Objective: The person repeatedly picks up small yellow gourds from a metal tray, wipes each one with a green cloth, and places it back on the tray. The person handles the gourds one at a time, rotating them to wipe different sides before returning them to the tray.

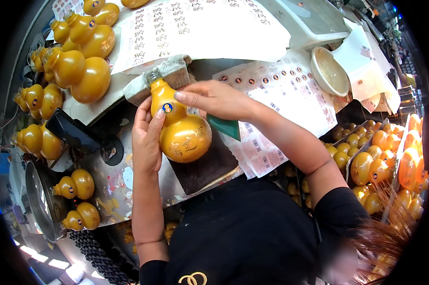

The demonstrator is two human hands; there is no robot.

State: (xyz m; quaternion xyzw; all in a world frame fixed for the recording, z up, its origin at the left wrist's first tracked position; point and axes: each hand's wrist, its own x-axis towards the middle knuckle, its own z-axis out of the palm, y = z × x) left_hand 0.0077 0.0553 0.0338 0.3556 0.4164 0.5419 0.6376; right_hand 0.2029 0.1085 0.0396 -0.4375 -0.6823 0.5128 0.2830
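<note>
A glossy amber gourd-shaped bottle (185,138) lies tilted between my hands. Its clear neck points away over a folded pale cloth (172,73). The upper bulb carries a round blue-and-orange sticker (168,108), and gold markings decorate the lower one. My left hand (146,135) is closed around the left side of the bottle, thumb close to the sticker. From the right, my right hand (216,100) touches the upper bulb with its thumb; its other fingers are mostly hidden. Out from under that hand sticks a flat green scraper (225,127). Beneath the bottle lies a dark pad (202,166).
Several gourd bottles (74,71) stand along the left, beside a black phone (72,130) on a stand. Sheets of gold lettering (200,31) and round stickers (290,102) cover the table. A pale bowl (329,71) is at right, above racks of gourds (361,168).
</note>
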